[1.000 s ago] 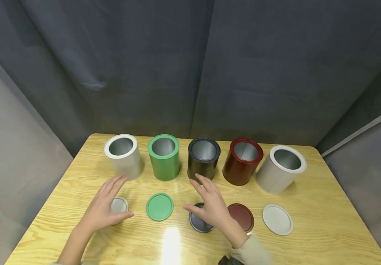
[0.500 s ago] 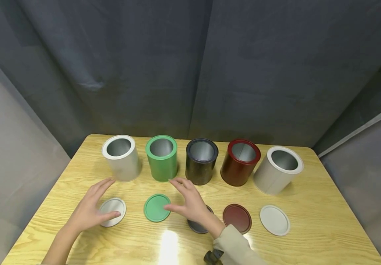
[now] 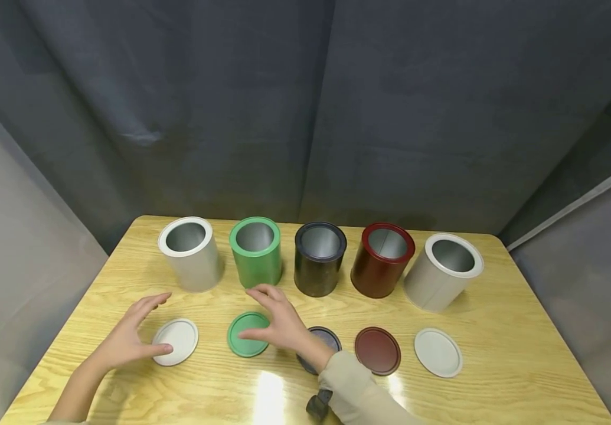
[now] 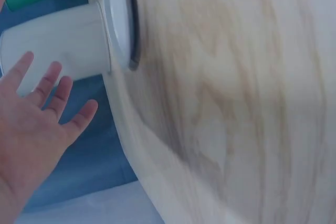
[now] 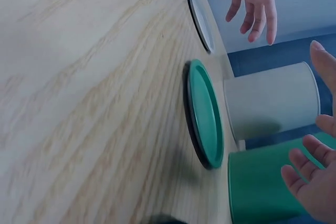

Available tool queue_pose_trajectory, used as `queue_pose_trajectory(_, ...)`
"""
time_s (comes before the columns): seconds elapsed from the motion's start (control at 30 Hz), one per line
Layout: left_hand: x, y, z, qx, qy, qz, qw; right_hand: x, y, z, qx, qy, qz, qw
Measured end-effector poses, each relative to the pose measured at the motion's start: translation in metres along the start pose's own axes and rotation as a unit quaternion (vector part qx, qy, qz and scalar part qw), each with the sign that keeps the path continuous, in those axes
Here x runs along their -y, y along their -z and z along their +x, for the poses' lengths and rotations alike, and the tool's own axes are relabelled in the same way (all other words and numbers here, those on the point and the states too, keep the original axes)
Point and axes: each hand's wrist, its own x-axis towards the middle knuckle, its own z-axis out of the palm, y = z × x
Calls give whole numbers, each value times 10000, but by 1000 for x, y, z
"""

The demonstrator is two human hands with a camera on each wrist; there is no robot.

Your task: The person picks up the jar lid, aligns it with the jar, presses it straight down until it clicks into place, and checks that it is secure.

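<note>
My left hand (image 3: pixel 127 339) hovers at the left edge of the leftmost white lid (image 3: pixel 180 342), fingers spread and holding nothing. In the left wrist view its fingers overlap a white can (image 4: pixel 58 43) behind. Over the green lid (image 3: pixel 245 336) my right hand (image 3: pixel 275 321) reaches with thumb and fingers apart, also holding nothing. The right wrist view shows the green lid (image 5: pixel 205 111) lying on the table, with the right hand's fingers (image 5: pixel 307 166) above it. Just behind that hand stands the open green can (image 3: pixel 257 262).
Along the back stand the left white can (image 3: pixel 193 268), a black can (image 3: pixel 316 271), a dark red can (image 3: pixel 376 274) and a tilted-looking white can (image 3: pixel 430 283), all lidless. A black lid (image 3: pixel 329 337), partly under my right forearm, a dark red lid (image 3: pixel 377 351) and another white lid (image 3: pixel 438 352) lie in front.
Both hands have moved left. The right hand has gone from over the black lid to the green one; the left hand has uncovered most of the white lid.
</note>
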Motion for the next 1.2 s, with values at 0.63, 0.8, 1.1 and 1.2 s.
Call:
queue_pose_trajectory(0.63, 36, 5, -16, 360, 424, -537, 9970, 14, -32, 30, 545, -354, -29, 9979)
queue_pose_trajectory(0.8, 43, 7, -17, 497, 369, -401, 9973, 21, -45, 37, 903, -246, -285, 9952)
queue_pose_trajectory(1.1, 51, 11, -19, 1004, 441, -595, 9922, 26, -71, 46, 1126, -277, -1146, 9866)
queue_pose_trajectory(1.2, 52, 10, -21, 1157, 481, -548, 9906, 26, -77, 48, 1178, -371, -1652, 9785)
